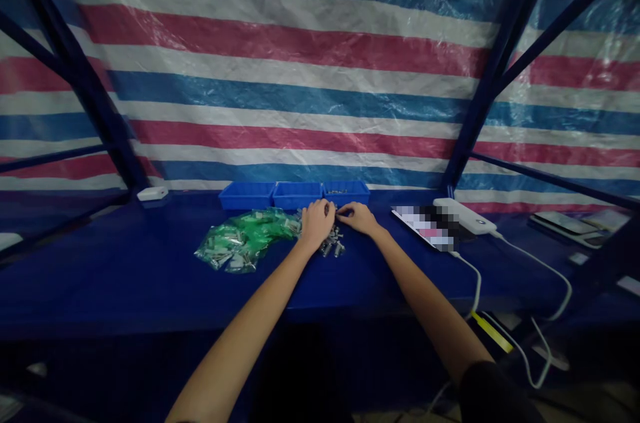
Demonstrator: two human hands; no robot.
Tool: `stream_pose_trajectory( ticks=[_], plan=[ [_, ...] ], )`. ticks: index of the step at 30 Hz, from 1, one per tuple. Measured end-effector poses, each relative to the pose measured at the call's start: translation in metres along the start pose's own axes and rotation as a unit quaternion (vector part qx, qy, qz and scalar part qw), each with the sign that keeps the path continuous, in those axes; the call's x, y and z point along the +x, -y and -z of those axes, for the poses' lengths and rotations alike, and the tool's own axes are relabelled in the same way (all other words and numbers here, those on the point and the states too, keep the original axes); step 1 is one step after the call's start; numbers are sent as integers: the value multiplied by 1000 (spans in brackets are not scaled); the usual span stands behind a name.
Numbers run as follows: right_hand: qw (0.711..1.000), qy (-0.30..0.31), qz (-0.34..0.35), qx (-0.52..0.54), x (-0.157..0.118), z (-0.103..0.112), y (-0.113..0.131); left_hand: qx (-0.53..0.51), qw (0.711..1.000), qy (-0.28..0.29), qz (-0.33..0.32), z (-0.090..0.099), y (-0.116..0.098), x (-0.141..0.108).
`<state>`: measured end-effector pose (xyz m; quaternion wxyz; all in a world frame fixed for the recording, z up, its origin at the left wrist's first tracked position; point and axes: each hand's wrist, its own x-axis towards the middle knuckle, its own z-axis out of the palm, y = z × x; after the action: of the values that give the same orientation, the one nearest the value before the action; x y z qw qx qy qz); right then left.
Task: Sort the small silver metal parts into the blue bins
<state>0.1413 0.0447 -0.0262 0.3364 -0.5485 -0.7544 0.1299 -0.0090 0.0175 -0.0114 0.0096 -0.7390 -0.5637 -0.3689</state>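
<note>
A small pile of silvery metal parts (pixel 334 247), perhaps screws or bolts, lies on the blue table in front of the trays. My left hand (pixel 317 224) rests at the left of this pile with its fingers curled down; what is under them is hidden. On the other side, my right hand (pixel 361 217) has thumb and forefinger pinched together at the pile's far edge, and anything between them is too small to name. Clear plastic bags with green markings (pixel 245 236), holding small metal pieces, lie to the left of my left hand, close to its fingers.
Behind my hands stand three blue trays: a left one (pixel 246 196), a middle one (pixel 299 196) and a right one (pixel 350 199) with small parts inside. A phone (pixel 423 228) and a white power bank (pixel 465 216) with cables lie rightward. Dark blue frame posts (pixel 483 86) flank the table.
</note>
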Motion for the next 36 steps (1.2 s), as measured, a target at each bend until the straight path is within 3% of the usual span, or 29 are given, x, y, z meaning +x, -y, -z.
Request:
stream_pose_trajectory(
  ticks=[5,10,17,23,28,33,36],
  plan=[
    [974,-57,-16,217,5,-2,8,-108,992,-22,60,2,3,3],
    [923,-61,-7,380,5,-3,25,-156,987,-37,19,1,2,4],
    [916,-54,-23,397,-1,-3,34,-173,982,-76,-2,0,2,5],
    [923,-50,-55,379,-3,-2,45,-171,982,-74,21,1,0,5],
    [909,-41,-78,408,-6,0,49,-186,979,-75,25,1,-3,6],
    [896,-45,-98,430,-2,-2,46,-150,988,-35,17,0,-5,5],
    [901,-60,-117,413,1,0,39,-137,989,-13,51,0,-6,3]
  ],
)
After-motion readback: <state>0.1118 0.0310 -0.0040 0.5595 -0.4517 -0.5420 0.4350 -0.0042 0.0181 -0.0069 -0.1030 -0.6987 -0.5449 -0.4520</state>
